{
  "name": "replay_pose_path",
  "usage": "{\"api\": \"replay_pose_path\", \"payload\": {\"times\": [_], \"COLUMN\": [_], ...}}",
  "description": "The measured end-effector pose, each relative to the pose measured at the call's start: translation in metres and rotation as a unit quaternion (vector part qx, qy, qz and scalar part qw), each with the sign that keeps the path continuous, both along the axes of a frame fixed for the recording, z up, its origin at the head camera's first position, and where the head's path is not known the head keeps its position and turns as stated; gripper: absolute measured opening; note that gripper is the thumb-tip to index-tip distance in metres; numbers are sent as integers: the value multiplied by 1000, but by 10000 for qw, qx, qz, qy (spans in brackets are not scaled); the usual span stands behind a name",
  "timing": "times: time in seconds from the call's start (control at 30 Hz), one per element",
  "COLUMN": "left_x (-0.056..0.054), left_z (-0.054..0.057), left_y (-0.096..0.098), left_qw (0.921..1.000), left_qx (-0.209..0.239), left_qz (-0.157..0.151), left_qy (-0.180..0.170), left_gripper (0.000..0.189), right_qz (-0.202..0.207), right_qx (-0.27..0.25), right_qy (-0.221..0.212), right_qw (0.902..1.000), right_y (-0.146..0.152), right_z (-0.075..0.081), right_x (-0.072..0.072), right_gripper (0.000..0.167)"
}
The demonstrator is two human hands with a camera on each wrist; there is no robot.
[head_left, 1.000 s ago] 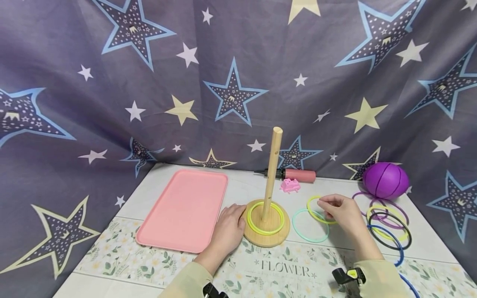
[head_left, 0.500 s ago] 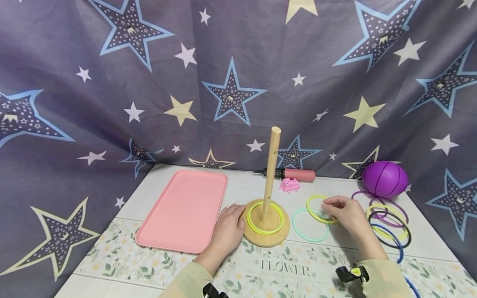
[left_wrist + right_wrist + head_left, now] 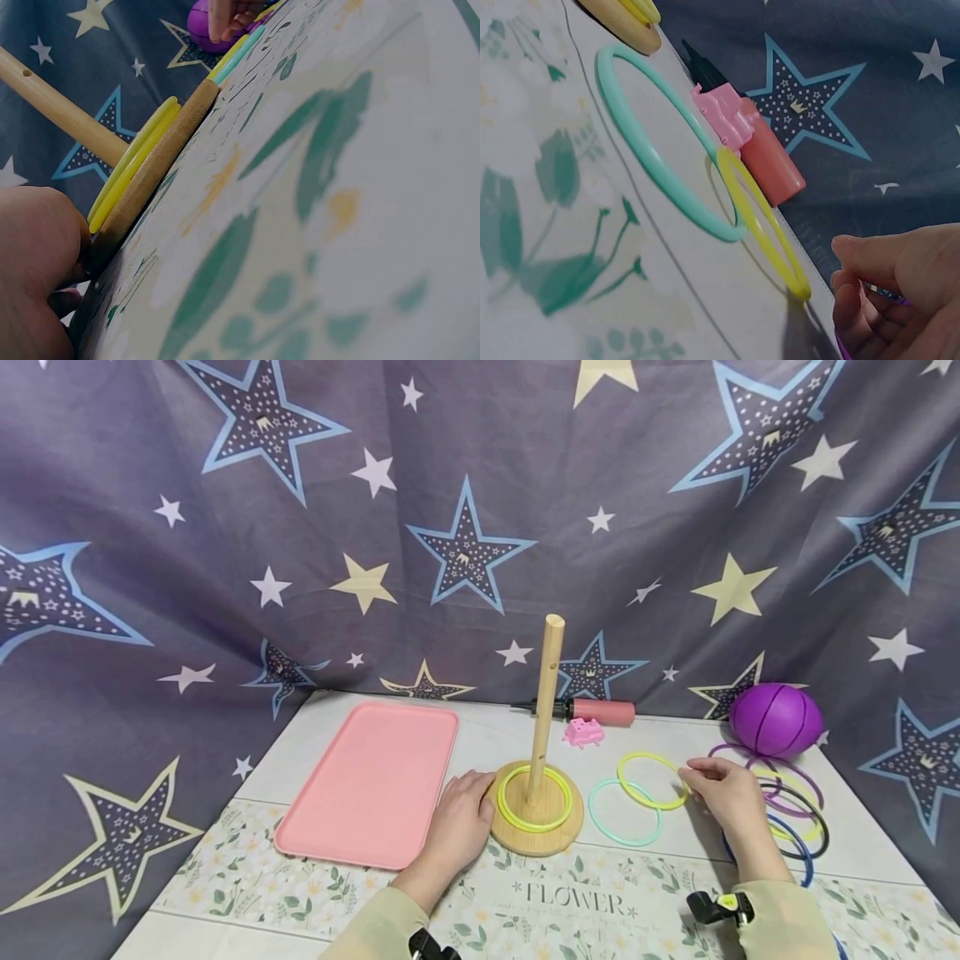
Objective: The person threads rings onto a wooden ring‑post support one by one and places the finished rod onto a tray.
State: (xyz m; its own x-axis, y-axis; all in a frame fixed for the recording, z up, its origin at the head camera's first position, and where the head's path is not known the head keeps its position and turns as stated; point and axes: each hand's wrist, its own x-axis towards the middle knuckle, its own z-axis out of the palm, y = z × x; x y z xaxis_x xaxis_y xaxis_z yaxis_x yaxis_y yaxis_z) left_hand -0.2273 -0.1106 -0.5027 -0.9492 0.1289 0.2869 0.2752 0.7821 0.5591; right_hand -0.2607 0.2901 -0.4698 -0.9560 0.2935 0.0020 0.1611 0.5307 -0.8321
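My left hand (image 3: 459, 818) grips the left edge of a round wooden ring-toss stand (image 3: 501, 835), its fingertips and thumb right at the base. Two yellow rings (image 3: 120, 196) lie on that base around the upright post (image 3: 546, 702). To the right, my right hand (image 3: 723, 793) hovers beside a loose yellow ring (image 3: 634, 789), fingers loosely bent with nothing between them. In the right wrist view, a gap shows between this ring and the fingertips (image 3: 846, 244). The yellow ring partly overlaps a teal ring (image 3: 617, 841) on the table.
A pink tray (image 3: 360, 793) lies at the left. Behind the stand are a red pump (image 3: 603, 712) and a small pink toy (image 3: 583, 733). At the far right, a purple ball (image 3: 776, 720) sits by purple, yellow, black and blue rings (image 3: 825, 835). A star-patterned curtain (image 3: 480, 443) backs the table.
My right hand has let go of the yellow ring and shifted right, toward the ring pile. The yellow ring now lies in full view across the teal one. My left hand has stayed put.
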Motion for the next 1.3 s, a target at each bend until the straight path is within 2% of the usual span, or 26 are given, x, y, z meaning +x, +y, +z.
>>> {"api": "replay_pose_path", "payload": {"times": [0.43,0.97,1.3], "left_x": [-1,-1,-3], "left_z": [-1,-2,-3], "left_y": [-1,-2,-2], "left_qw": [10000,9999,10000], "left_qx": [33,26,38], "left_qz": [-34,-22,10], "left_qy": [16,95,-60], "left_gripper": [40,39,40], "right_qz": [48,51,-6], "right_qx": [1063,1386,1606], "right_qy": [127,164,252], "right_qw": [9942,9902,9867], "right_y": [4,3,2], "right_z": [-12,-14,-14], "right_x": [-2,-6,-9], "right_gripper": [38,31,22]}}
